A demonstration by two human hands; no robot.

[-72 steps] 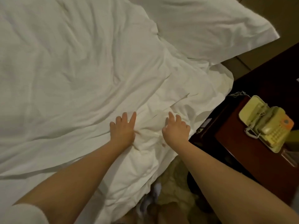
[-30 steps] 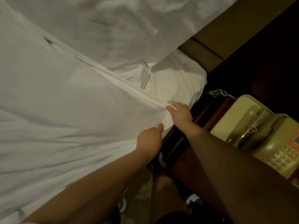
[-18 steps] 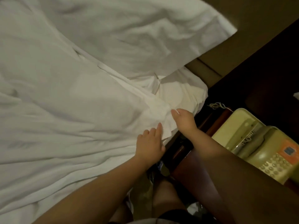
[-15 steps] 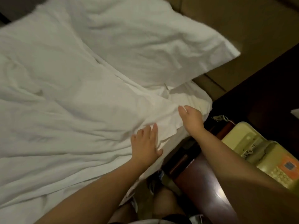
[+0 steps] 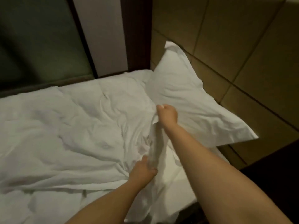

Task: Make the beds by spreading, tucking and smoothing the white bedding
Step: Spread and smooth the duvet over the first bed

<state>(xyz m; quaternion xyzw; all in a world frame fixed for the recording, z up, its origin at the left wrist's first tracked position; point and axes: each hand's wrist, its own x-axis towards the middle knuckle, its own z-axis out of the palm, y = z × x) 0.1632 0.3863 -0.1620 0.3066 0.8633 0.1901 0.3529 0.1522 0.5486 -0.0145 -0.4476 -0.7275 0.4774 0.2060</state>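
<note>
A wrinkled white duvet covers the bed from the left to the middle of the view. Its top edge is bunched into a raised fold between my hands. My right hand grips the far end of that fold, just in front of the white pillow. My left hand grips the near end, closer to the bed's side. The pillow leans against the headboard at the right. A strip of white bottom sheet shows below the fold.
A tan padded headboard with dark seams fills the upper right. Dark wood framing and a pale wall panel stand behind the bed's far side. A dark nightstand edge sits at the right.
The view has swung up from the bed's corner and the phone is out of sight. Both hands went from lying on the duvet edge to gripping it, the right reaching toward the pillow.
</note>
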